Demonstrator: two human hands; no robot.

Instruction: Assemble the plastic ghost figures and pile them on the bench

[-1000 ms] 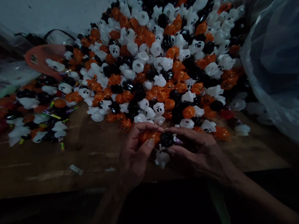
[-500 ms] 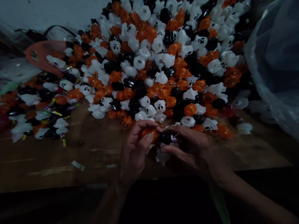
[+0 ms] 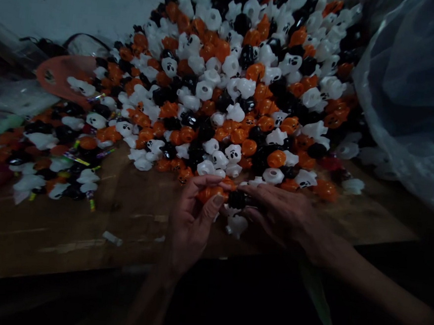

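My left hand [image 3: 194, 215] pinches a shiny orange piece [image 3: 209, 195] between thumb and fingers near the table's front edge. Against its right side is a small black piece [image 3: 237, 199]. My right hand [image 3: 284, 212] is closed around the right end of that black piece; its fingertips are partly hidden. Just below the hands lies a white piece [image 3: 237, 225] on the wooden table [image 3: 138, 226]. Beyond them rises a big heap of white ghost, orange pumpkin and black pieces [image 3: 233, 154].
A smaller group of pieces with colourful wrapped sticks [image 3: 78, 160] lies at the left, near an orange oval item [image 3: 65, 75]. Clear plastic [image 3: 400, 145] stands at the right. A small whitish scrap [image 3: 112, 238] lies near the front edge.
My left hand has shifted slightly left with the orange piece, which now shows more of its surface. My right hand's fingers have drawn closer together around the black piece's end.
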